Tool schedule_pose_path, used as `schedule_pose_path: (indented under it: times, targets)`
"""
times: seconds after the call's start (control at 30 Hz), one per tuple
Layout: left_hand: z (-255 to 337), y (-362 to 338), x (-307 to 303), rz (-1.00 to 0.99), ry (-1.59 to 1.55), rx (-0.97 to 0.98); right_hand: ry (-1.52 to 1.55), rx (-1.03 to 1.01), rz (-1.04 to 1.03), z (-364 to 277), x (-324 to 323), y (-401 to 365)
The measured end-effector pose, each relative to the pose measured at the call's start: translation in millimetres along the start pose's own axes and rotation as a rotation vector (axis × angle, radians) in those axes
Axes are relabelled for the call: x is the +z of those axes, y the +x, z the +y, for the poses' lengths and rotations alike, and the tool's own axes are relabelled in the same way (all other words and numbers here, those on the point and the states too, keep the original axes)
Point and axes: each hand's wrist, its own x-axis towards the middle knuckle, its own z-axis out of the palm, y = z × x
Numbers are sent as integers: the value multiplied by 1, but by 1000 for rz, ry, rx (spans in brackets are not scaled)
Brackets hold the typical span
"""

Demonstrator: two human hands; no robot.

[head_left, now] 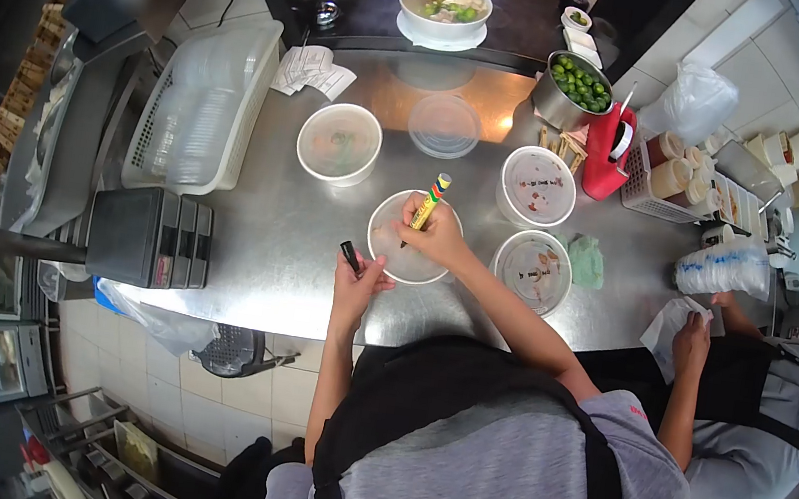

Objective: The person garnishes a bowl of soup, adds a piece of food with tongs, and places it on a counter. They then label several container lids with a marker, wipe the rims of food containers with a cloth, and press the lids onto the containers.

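Wrapped round a yellow marker (431,201), my right hand (443,237) rests over a white round tub with a translucent lid (385,231). The marker slants, its dark tip at or just above the lid; exact contact is hard to make out. My left hand (354,289) pinches a black marker cap (349,254) beside the tub's left edge. To the right stand two lidded tubs with dark writing on top, one farther back (537,187) and one nearer (531,273). Another lidded tub (339,139) stands to the back left, near a loose clear lid (444,125).
A soup bowl (442,25) sits on the back shelf. Along the right are a pot of green limes (579,83), a red jug (605,161) and a green crumpled bag (587,260). A crate of clear containers (205,103) stands left. A co-worker's hand (693,339) holds white paper.
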Motion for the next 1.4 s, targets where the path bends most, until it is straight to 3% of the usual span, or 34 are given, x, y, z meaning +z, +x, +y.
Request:
schedule_pose_path:
  times: [0.13, 0.23, 0.73, 0.93, 1.33, 1.4]
  targets:
    - [-1, 0, 0, -2, -28, 5, -41, 41, -19, -3, 2, -2]
    - [2, -2, 1, 16, -22, -8, -102, -61, -7, -10, 3, -1]
    - [-3, 1, -2, -13, -53, -16, -94, 26, 63, -8, 3, -2]
    - [-3, 1, -2, -8, -59, -30, -100, -57, 73, -7, 4, -1]
    - [-3, 1, -2, 3, -33, -44, -59, 68, 131, -2, 2, -2]
    - [-8, 1, -5, 0, -33, -25, -97, -38, 143, 0, 3, -2]
